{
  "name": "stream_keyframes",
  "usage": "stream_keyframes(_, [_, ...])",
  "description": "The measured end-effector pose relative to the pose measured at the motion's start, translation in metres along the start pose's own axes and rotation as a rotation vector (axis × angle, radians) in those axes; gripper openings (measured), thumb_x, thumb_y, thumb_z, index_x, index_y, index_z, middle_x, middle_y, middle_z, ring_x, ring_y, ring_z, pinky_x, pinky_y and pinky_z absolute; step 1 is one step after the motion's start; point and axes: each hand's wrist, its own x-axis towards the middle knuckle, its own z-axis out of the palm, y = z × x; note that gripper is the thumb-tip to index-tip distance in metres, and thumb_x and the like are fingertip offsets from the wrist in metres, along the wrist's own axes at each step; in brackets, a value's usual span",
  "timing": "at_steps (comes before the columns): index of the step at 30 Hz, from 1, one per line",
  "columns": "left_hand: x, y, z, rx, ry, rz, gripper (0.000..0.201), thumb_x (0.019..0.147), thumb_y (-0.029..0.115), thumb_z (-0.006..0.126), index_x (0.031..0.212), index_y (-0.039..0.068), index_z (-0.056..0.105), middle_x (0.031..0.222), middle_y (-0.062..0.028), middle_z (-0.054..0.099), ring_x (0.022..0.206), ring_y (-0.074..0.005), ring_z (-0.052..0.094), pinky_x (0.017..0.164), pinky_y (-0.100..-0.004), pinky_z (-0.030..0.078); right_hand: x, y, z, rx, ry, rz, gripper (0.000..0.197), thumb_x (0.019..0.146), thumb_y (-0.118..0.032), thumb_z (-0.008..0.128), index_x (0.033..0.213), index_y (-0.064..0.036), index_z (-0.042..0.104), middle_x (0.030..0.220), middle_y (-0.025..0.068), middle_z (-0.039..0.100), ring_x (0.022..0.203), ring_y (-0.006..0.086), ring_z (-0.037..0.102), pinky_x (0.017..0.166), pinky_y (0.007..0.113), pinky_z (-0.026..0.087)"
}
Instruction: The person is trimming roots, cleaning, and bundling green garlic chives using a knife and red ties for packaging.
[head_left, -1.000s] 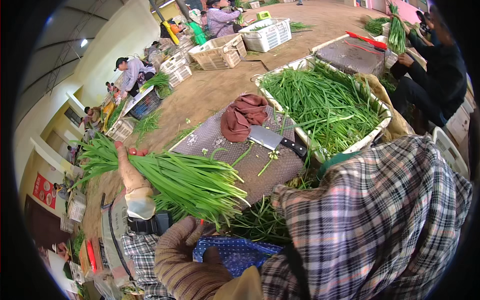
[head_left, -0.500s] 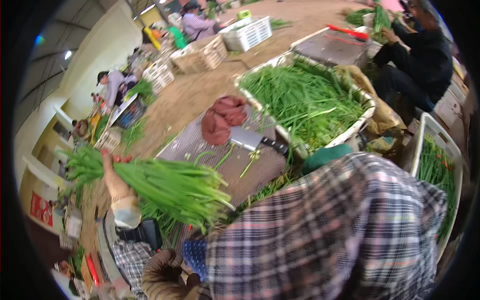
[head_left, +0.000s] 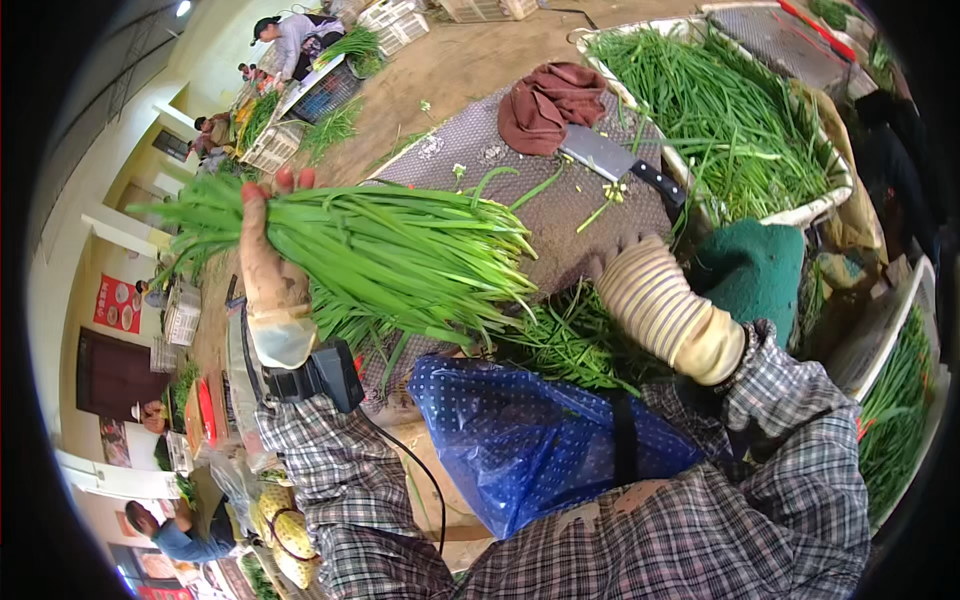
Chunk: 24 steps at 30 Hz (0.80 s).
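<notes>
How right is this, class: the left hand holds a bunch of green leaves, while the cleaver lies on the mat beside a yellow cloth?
One detail is wrong: the head view shows the cloth is reddish-brown, not yellow. The left hand holds a bunch of green leaves, and the cleaver lies on the mat beside that cloth.

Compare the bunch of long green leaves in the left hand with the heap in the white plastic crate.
The bunch of long green leaves is gripped in the left hand; the heap of green leaves lies loose in the white plastic crate. The bunch is mostly aligned, the heap tangled. Both have long, narrow leaves.
</notes>
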Motion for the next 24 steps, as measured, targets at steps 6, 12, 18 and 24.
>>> stream_keyframes(6, [-0.037, 0.002, 0.013, -0.047, 0.031, 0.23, 0.031, 0.093, 0.036, 0.059, 0.081, 0.012, 0.043, 0.065, 0.0045, 0.04, 0.061, -0.0126, 0.045, 0.083, -0.0406, 0.046, 0.048, -0.012, 0.019, 0.854, 0.421, 0.02, 0.074, 0.069, -0.015, 0.075, 0.134, -0.016, 0.038, 0.132, 0.0186, 0.044, 0.104, 0.039, 0.058, 0.083, 0.046, 0.05])
stream_keyframes(12, [-0.076, 0.028, 0.022, -0.266, -0.277, 0.26, 0.034, 0.095, 0.031, 0.056, 0.069, 0.017, 0.039, 0.057, 0.0082, 0.035, 0.053, -0.0079, 0.037, 0.071, -0.0259, 0.038, 0.072, -0.028, 0.037, 0.802, -0.065, -0.018, 0.046, 0.078, -0.021, 0.069, 0.12, -0.0112, 0.053, 0.1, 0.017, 0.064, 0.093, 0.0382, 0.063, 0.077, 0.045, 0.051])
stream_keyframes(18, [-0.094, 0.029, -0.008, -0.317, -0.467, 0.252, 0.033, 0.093, 0.036, 0.058, 0.07, 0.019, 0.042, 0.055, 0.0097, 0.041, 0.049, -0.0055, 0.039, 0.073, -0.0266, 0.038, -0.005, 0.005, 0.111, 0.59, -0.507, 0.094, 0.037, 0.083, -0.023, 0.066, 0.116, -0.0089, 0.06, 0.103, 0.0168, 0.066, 0.095, 0.0349, 0.063, 0.075, 0.043, 0.052])
stream_keyframes(24, [-0.109, 0.033, -0.027, -0.294, -0.536, 0.265, 0.032, 0.093, 0.039, 0.057, 0.073, 0.018, 0.044, 0.054, 0.0085, 0.045, 0.048, -0.0056, 0.043, 0.074, -0.0268, 0.039, -0.017, -0.011, 0.006, 0.794, -0.191, 0.062, 0.06, 0.079, -0.03, 0.071, 0.131, -0.01, 0.047, 0.105, 0.0224, 0.064, 0.1, 0.038, 0.061, 0.084, 0.043, 0.049])
